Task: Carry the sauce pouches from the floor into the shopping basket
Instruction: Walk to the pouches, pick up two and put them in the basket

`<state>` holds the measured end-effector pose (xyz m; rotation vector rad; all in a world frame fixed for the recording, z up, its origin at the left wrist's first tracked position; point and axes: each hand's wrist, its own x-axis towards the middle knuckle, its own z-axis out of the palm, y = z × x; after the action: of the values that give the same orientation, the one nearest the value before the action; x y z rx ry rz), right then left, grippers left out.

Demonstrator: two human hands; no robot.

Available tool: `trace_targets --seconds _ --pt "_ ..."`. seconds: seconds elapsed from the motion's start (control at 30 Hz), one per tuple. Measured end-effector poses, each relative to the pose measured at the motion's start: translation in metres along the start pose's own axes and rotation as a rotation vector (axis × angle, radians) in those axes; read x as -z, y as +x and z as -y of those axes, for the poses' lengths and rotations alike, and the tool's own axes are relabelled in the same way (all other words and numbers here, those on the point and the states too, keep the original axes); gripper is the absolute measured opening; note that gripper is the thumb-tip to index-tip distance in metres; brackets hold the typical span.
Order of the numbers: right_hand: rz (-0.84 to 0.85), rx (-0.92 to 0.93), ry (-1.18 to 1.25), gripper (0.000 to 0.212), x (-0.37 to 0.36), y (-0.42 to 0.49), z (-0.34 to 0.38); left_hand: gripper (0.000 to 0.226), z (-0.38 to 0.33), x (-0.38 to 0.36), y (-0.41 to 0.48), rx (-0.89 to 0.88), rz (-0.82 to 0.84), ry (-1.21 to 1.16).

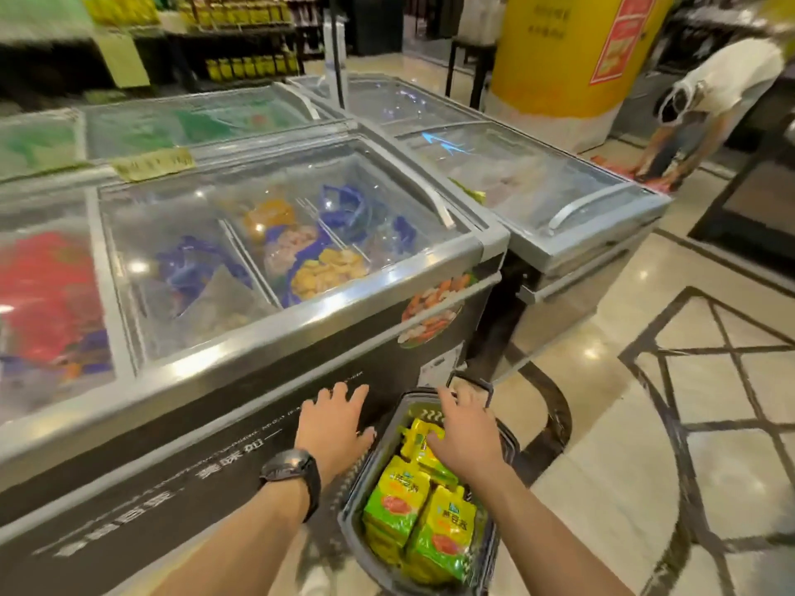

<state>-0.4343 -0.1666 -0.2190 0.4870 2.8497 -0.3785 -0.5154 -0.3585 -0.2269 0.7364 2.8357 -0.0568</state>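
Lower centre, the right hand (466,440) is hovering, fingers spread, above pouches (398,505) in the basket (350,531); the left hand (333,432), also spread, is hovering just left.

Both forearms are bare, enter from the bottom edge and angle inward as they reach forward: left forearm (241,524), right forearm (548,520). The left hand (333,428) is palm down, fingers (337,395) spread and nearly straight, thumb out to the right, holding nothing. There is a dark watch (292,468) on the left wrist. The right hand (466,438) is palm down, fingers loosely extended and slightly fanned, gripping nothing. The hands lie side by side, apart.
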Motion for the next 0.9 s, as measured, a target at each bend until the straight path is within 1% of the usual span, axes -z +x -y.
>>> trace_targets --seconds 0.07,0.17,0.27,0.43,0.6,0.7,0.8,0.9 --pt "-0.002 0.088 -0.014 0.078 0.004 0.0 0.016 0.07 0.013 0.004 -0.018 0.069 -0.031 -0.039" --pt "-0.016 0.261 -0.073 0.079 0.01 0.001 0.061 0.069 0.046 0.011 -0.053 0.19 -0.096 -0.095" --pt "-0.035 0.428 -0.101 0.078 0.014 -0.005 0.125 0.068 0.086 0.019 -0.098 0.339 -0.169 -0.092" --pt "-0.045 0.735 -0.132 0.081 0.007 -0.046 0.25 0.07 0.171 0.027 -0.198 0.609 -0.222 -0.081" --pt "-0.026 0.985 -0.082 0.078 -0.021 -0.125 0.378 0.07 0.244 0.029 -0.339 0.855 -0.275 -0.06" --pt "-0.001 1.198 -0.141 0.08 -0.049 -0.195 0.461 0.072 0.287 0.018 -0.448 1.062 -0.282 -0.048" --pt "0.029 1.363 -0.165 0.081 -0.076 -0.264 0.532 0.072 0.314 -0.001 -0.553 1.25 -0.266 -0.046" --pt "0.069 1.501 -0.191 0.078 -0.105 -0.323 0.589 0.072 0.325 -0.022 -0.647 1.45 -0.214 -0.051"
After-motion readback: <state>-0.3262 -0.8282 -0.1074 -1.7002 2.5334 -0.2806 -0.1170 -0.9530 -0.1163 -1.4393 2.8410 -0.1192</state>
